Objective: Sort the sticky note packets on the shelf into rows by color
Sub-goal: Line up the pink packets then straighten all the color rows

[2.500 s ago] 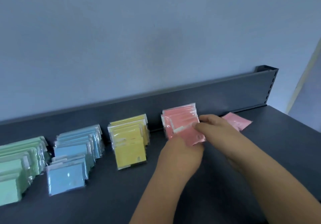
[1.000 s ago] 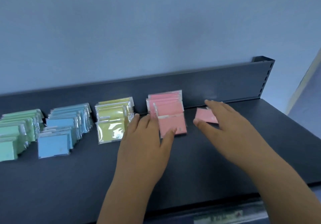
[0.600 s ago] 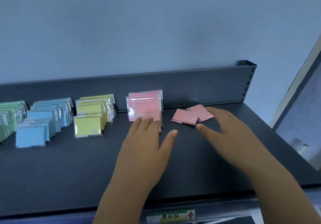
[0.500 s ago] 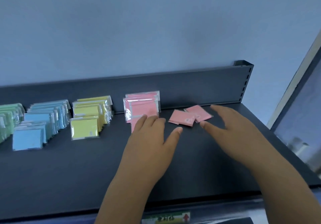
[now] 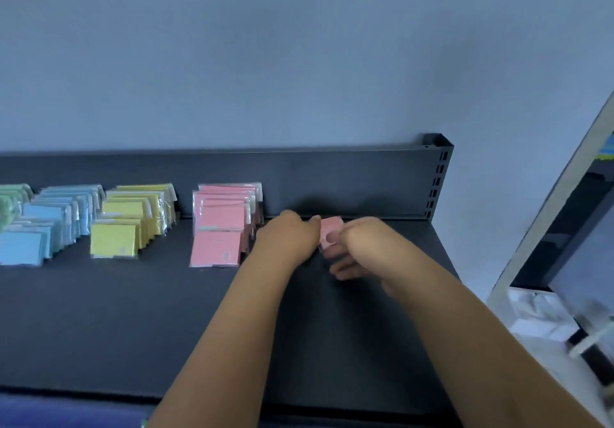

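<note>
Left of the fingers, rows of green packets (image 5: 10,201), blue packets (image 5: 50,218), yellow packets (image 5: 133,218) and pink packets (image 5: 222,225) stand on the shelf (image 5: 99,311); the marks printed on the front yellow and pink ones are too small to read. The left hand (image 5: 289,236) curls its fingers onto the left edge of a loose pink packet (image 5: 332,225), and whether it grips is unclear. The right hand (image 5: 365,241) pinches the packet, thumb on top.

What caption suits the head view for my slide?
Left hand and right hand meet on a loose pink packet beside the pink row; yellow row, blue row, green row lie left.
</note>
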`<control>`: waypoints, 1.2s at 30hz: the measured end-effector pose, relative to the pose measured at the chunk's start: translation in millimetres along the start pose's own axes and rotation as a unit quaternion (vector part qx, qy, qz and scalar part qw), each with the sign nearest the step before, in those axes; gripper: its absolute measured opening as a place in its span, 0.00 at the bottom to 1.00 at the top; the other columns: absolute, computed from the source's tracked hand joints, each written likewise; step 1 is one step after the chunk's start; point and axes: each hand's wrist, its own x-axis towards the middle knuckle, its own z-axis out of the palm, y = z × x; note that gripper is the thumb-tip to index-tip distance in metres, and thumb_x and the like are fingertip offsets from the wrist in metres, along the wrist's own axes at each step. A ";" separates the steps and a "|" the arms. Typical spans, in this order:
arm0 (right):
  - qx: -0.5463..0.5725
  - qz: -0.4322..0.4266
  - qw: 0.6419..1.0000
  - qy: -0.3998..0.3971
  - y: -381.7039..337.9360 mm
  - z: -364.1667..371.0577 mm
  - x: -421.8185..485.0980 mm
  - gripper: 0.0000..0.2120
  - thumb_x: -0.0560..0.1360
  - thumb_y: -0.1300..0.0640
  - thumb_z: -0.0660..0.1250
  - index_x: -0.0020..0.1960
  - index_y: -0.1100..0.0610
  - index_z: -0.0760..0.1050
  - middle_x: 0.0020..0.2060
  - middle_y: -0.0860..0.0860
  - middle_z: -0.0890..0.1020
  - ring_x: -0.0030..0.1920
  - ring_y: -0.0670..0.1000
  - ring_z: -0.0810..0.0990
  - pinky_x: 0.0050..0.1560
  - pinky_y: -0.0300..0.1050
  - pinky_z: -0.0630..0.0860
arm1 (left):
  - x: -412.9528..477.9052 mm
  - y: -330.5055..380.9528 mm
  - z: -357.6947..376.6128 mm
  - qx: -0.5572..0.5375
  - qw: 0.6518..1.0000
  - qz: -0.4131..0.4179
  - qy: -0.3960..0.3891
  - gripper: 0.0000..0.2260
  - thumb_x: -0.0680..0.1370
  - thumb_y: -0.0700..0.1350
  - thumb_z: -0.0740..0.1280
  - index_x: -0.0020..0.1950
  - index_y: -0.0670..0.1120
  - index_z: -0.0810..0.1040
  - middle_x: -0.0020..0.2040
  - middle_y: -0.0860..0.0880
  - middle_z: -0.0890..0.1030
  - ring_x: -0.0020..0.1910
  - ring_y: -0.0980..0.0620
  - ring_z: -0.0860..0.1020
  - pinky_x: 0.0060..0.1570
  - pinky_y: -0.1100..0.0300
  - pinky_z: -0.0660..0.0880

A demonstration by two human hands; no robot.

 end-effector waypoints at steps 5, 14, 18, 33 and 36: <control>0.181 0.073 0.975 -0.105 9.5 -16.2 -5.4 0.07 0.80 0.66 0.63 0.52 0.65 0.79 0.57 0.63 0.80 0.66 0.63 0.78 0.65 0.53 0.76 | -2.1 25.6 11.3 -0.071 0.994 -0.050 0.065 0.13 0.82 0.52 0.62 0.50 0.41 0.76 0.59 0.39 0.80 0.59 0.39 0.78 0.56 0.53 0.73; 0.259 0.117 0.954 -0.095 8.9 -40.1 2.3 0.12 0.81 0.62 0.62 0.62 0.67 0.77 0.57 0.64 0.80 0.63 0.63 0.76 0.67 0.56 0.72 | -12.4 45.2 29.4 -0.050 0.989 -0.114 0.075 0.27 0.84 0.60 0.54 0.68 0.40 0.77 0.69 0.38 0.77 0.68 0.39 0.75 0.70 0.47 0.68; 0.266 0.115 0.952 -0.102 13.8 -44.9 8.4 0.13 0.79 0.55 0.63 0.46 0.66 0.75 0.43 0.63 0.79 0.46 0.60 0.77 0.59 0.55 0.74 | -7.1 43.1 26.2 -0.076 0.988 -0.115 0.072 0.31 0.84 0.62 0.52 0.72 0.39 0.74 0.72 0.38 0.74 0.71 0.40 0.73 0.71 0.48 0.67; 0.245 0.028 0.969 -0.019 9.7 -61.7 8.1 0.18 0.74 0.54 0.70 0.62 0.57 0.79 0.56 0.57 0.84 0.58 0.57 0.78 0.44 0.48 0.74 | -21.3 56.4 17.2 -0.314 0.937 -0.050 0.145 0.07 0.75 0.50 0.65 0.43 0.47 0.74 0.40 0.46 0.75 0.38 0.49 0.72 0.43 0.54 0.69; 0.239 0.003 0.971 -0.015 9.5 -60.9 2.2 0.14 0.76 0.54 0.68 0.60 0.56 0.81 0.52 0.55 0.86 0.53 0.55 0.82 0.47 0.49 0.76 | -33.5 55.1 12.5 -0.334 0.927 0.017 0.168 0.07 0.74 0.48 0.63 0.39 0.46 0.74 0.37 0.49 0.71 0.37 0.52 0.67 0.40 0.54 0.65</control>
